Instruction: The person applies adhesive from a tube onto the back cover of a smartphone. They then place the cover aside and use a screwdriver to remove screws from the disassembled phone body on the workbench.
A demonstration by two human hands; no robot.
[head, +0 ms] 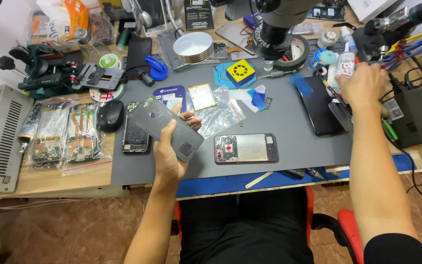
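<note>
The left hand (168, 155) holds a grey phone back cover (166, 126) above the grey mat (289, 132), toward the tabletop's front edge. The grip is closed on it: the thumb lies across the face, the fingers curl round the far edge, and the cover tilts with one end up and away from the person.

Just right of it on the mat lies an opened phone frame (246, 148), flat, its inside facing up, well clear of the hand. Behind the cover, partly hidden by it, another black phone (135, 134) rests at the mat's left edge, with a black mouse (110, 115) just beside it on the wood. Clear plastic bags (221, 115) and a small blue pack (170, 96) lie further back near the mat's middle.

The right hand (365, 85) reaches to the tabletop's right side and rests at a white bottle (348, 66); the fingers are bent round it, but whether they actually clasp it cannot be told. A dark phone (317, 105) lies face down just left of that hand, on the mat's right part.

At the left edge of the tabletop, bagged phone parts (67, 132) lie beside a grey metal box (1, 137). At the back edge stand a round metal lamp (193, 47), a yellow square block (241, 72) and a microscope head (274, 29).
</note>
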